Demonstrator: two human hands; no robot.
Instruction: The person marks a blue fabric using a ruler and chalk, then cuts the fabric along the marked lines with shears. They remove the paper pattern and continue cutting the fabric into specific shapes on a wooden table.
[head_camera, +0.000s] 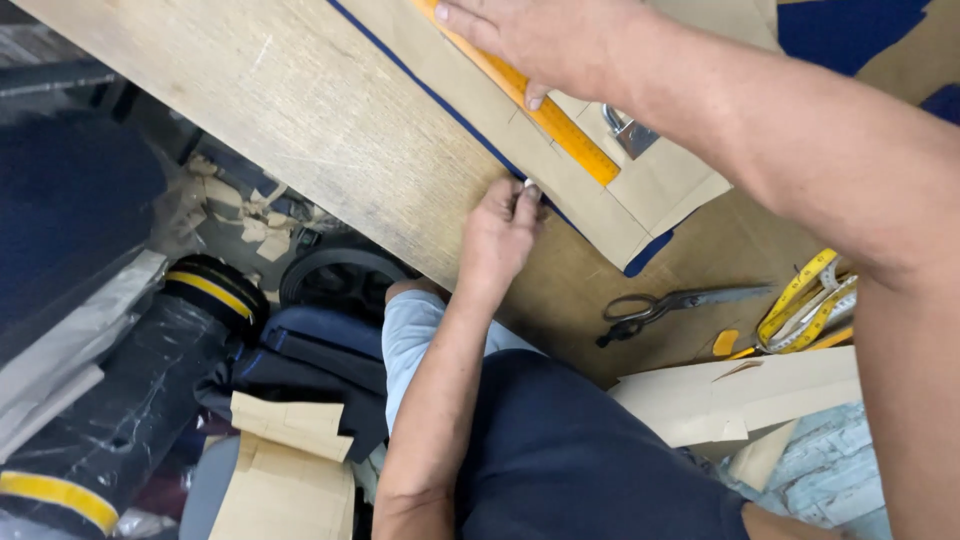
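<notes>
1. The right hand (545, 38) is lying flat and open, pressing the orange ruler (520, 92) onto the tan paper pattern (640, 195).
2. The left hand (500, 232) is pinching a small white chalk (528, 184) at the pattern's edge.
3. Blue fabric (650, 252) is peeking out beneath the pattern on the wooden table (330, 110).
4. Scissors (670, 305) and a yellow measuring tape (810, 300) are lying nearby.

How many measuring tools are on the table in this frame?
2. An orange ruler lies on the paper pattern under the right hand; a yellow tape measure is coiled beside the scissors. Others may be hidden.
</notes>
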